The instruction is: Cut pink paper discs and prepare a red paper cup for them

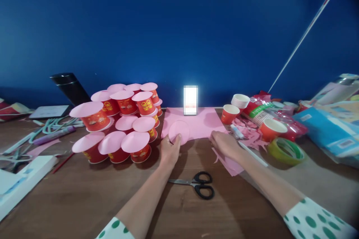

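My left hand (169,153) pinches a pink paper circle (178,130) by its near edge, thumb on top, over a pink paper sheet (202,119). At the sheet's near right corner is my right hand (224,143), its fingers curled inward; what is between them, if anything, is hidden. A pink paper scrap (228,164) lies under that hand. Closer to me, between my forearms, black-handled scissors (196,183) rest on the table. To the left, red paper cups (141,153) stand stacked in layers with pink paper discs (135,142) on top of them.
A phone (190,101) with a blurred screen stands against the blue wall. On the right are stacked cups (240,101), pink scraps (252,134), green tape (286,151) and a blue package (328,127). Cables (47,127), a purple marker (54,135) and a black bottle (70,87) occupy the left.
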Action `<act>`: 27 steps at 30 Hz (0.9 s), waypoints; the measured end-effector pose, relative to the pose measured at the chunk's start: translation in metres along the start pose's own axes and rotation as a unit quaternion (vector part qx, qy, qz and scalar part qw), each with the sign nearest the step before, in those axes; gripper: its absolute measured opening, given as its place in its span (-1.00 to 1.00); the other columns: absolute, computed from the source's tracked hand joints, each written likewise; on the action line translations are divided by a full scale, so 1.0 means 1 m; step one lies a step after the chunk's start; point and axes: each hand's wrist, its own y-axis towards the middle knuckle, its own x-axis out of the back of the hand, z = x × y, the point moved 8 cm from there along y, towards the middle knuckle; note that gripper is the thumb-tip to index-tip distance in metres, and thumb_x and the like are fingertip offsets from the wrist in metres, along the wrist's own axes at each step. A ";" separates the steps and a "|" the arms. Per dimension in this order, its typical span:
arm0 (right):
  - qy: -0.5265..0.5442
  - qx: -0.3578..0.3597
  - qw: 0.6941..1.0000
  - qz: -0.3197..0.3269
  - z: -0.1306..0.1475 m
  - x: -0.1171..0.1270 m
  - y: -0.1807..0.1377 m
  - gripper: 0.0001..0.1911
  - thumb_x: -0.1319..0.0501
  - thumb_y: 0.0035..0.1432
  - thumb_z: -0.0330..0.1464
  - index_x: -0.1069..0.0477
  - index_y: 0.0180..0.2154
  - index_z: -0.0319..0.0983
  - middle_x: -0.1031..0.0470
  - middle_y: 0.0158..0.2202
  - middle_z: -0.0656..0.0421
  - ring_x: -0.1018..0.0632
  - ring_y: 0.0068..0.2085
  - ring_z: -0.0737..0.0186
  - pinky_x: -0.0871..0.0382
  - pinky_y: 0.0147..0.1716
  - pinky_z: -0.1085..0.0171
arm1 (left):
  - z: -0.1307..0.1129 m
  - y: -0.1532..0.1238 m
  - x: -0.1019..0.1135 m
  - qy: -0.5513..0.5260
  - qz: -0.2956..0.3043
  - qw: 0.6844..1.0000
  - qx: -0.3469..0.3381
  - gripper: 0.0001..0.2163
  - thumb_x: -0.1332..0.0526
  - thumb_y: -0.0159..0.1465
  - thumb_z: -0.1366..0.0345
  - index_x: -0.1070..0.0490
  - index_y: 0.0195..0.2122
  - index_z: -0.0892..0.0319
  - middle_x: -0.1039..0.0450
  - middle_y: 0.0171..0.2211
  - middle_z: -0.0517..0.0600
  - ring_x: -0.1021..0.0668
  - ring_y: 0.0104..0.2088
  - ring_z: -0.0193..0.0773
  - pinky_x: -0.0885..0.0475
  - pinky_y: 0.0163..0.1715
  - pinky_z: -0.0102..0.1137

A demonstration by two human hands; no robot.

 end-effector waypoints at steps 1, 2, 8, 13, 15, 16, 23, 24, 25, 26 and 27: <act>-0.003 -0.010 1.000 -0.002 -0.009 0.004 0.000 -0.71 0.05 0.28 -0.31 -0.39 -0.32 -0.28 -0.54 -0.32 0.01 -0.54 -0.31 0.13 -0.20 -0.41 0.30 | 0.000 0.000 0.000 0.003 0.001 1.000 -0.001 -0.71 -0.27 0.02 0.18 -0.51 -0.34 0.32 -0.51 -0.52 0.05 -0.53 -0.45 -0.22 -0.43 -0.45 -0.41; -0.007 -0.026 1.000 -0.007 -0.021 0.009 -0.001 -0.69 0.07 0.28 -0.32 -0.39 -0.31 -0.29 -0.54 -0.32 -0.01 -0.54 -0.30 0.12 -0.20 -0.41 0.29 | 0.001 0.000 -0.001 0.008 0.003 1.000 -0.004 -0.71 -0.26 0.03 0.17 -0.50 -0.33 0.32 -0.51 -0.51 0.05 -0.53 -0.45 -0.22 -0.43 -0.45 -0.41; -0.048 -0.141 0.988 -0.035 -0.095 0.033 -0.012 -0.66 0.04 0.24 -0.35 -0.30 0.00 -0.28 -0.50 -0.16 -0.10 -0.54 -0.22 -0.05 -0.26 -0.41 0.20 | 0.000 0.000 -0.002 0.011 0.004 1.000 -0.009 -0.71 -0.25 0.05 0.20 -0.50 -0.29 0.32 -0.52 -0.49 0.06 -0.53 -0.42 -0.22 -0.44 -0.41 -0.39; -0.027 -0.055 0.997 -0.046 -0.070 0.023 -0.031 -0.58 -0.02 0.21 -0.31 -0.22 0.11 -0.19 -0.44 -0.02 -0.04 -0.51 -0.13 -0.04 -0.34 -0.30 0.16 | 0.001 -0.001 -0.002 -0.009 -0.001 1.000 0.004 -0.74 -0.27 0.01 0.22 -0.51 -0.33 0.30 -0.50 -0.54 0.03 -0.53 -0.43 -0.21 -0.45 -0.42 -0.40; 0.023 0.033 0.999 -0.027 -0.041 0.013 -0.044 -0.62 -0.03 0.21 -0.31 -0.30 0.05 -0.23 -0.43 0.00 -0.02 -0.48 -0.06 0.00 -0.34 -0.19 0.15 | 0.000 -0.001 -0.002 0.000 0.004 1.000 0.000 -0.74 -0.27 0.02 0.21 -0.50 -0.34 0.31 -0.51 -0.52 0.04 -0.53 -0.42 -0.21 -0.44 -0.43 -0.40; 0.043 0.074 0.996 -0.021 -0.029 0.010 -0.052 -0.64 -0.06 0.18 -0.32 -0.32 0.02 -0.23 -0.41 0.01 -0.01 -0.45 -0.02 0.01 -0.32 -0.14 0.15 | 0.000 0.000 -0.002 0.005 0.006 1.000 -0.002 -0.74 -0.26 0.03 0.20 -0.50 -0.34 0.31 -0.51 -0.51 0.04 -0.53 -0.42 -0.21 -0.44 -0.43 -0.41; 0.100 0.125 0.987 0.026 -0.021 0.005 -0.081 -0.78 -0.07 0.16 -0.35 -0.46 -0.24 -0.21 -0.45 -0.09 0.05 -0.47 -0.11 0.11 -0.31 -0.14 0.19 | -0.001 0.000 -0.002 0.036 0.012 0.999 -0.016 -0.72 -0.24 0.05 0.18 -0.49 -0.33 0.31 -0.54 -0.45 0.08 -0.54 -0.41 -0.21 -0.42 -0.40 -0.40; 0.094 0.114 0.989 0.032 -0.024 0.005 -0.079 -0.79 -0.06 0.17 -0.34 -0.46 -0.29 -0.21 -0.47 -0.14 0.06 -0.49 -0.15 0.12 -0.32 -0.18 0.20 | -0.001 -0.001 -0.002 0.035 0.013 0.999 -0.014 -0.72 -0.24 0.05 0.18 -0.49 -0.33 0.31 -0.54 -0.45 0.08 -0.54 -0.42 -0.21 -0.42 -0.40 -0.40; 0.086 0.100 0.991 0.034 -0.027 0.005 -0.077 -0.78 -0.05 0.18 -0.32 -0.46 -0.31 -0.22 -0.48 -0.20 0.07 -0.49 -0.19 0.13 -0.33 -0.23 0.22 | -0.001 -0.001 -0.002 0.034 0.013 0.999 -0.013 -0.72 -0.24 0.05 0.18 -0.49 -0.33 0.31 -0.54 -0.45 0.08 -0.54 -0.42 -0.20 -0.42 -0.41 -0.40; 0.078 0.088 0.993 0.031 -0.027 0.006 -0.074 -0.77 -0.04 0.19 -0.31 -0.45 -0.32 -0.22 -0.48 -0.23 0.08 -0.50 -0.23 0.13 -0.33 -0.27 0.23 | -0.001 -0.001 -0.002 0.033 0.012 0.999 -0.015 -0.72 -0.25 0.05 0.18 -0.50 -0.33 0.31 -0.54 -0.44 0.08 -0.54 -0.41 -0.20 -0.41 -0.41 -0.40; 0.072 0.083 0.994 0.024 -0.025 0.008 -0.071 -0.77 -0.04 0.20 -0.29 -0.44 -0.30 -0.22 -0.48 -0.25 0.08 -0.50 -0.24 0.13 -0.32 -0.30 0.24 | -0.002 -0.001 -0.002 0.033 0.011 0.999 -0.016 -0.72 -0.25 0.04 0.18 -0.50 -0.32 0.31 -0.55 -0.43 0.09 -0.54 -0.40 -0.19 -0.41 -0.40 -0.40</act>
